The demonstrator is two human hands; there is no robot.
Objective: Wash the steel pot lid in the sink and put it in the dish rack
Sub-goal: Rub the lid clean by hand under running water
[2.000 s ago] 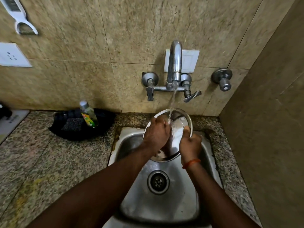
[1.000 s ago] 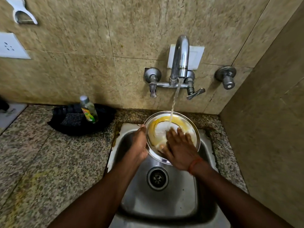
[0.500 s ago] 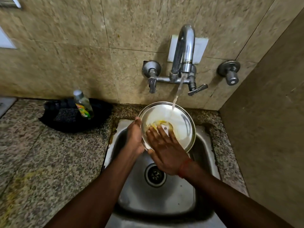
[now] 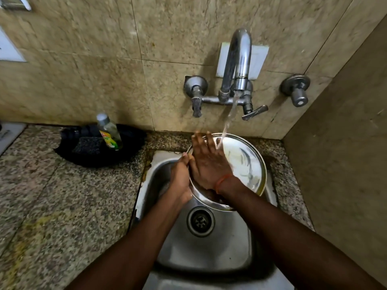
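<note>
The steel pot lid (image 4: 245, 162) was held tilted over the back end of the sink (image 4: 209, 248), under the water stream (image 4: 229, 118) from the tap (image 4: 238, 65). Its left rim was gripped by the left hand (image 4: 180, 181). The right hand (image 4: 207, 162) was laid flat on its upturned face, fingers straight and slightly spread.

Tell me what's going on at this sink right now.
A person is washing a steel pot lid over the sink. The left hand grips the lid's left rim and holds it tilted under water running from the tap, while the right hand presses flat against its face, fingers straight. No dish rack is in view, so the lid is not yet racked.
</note>
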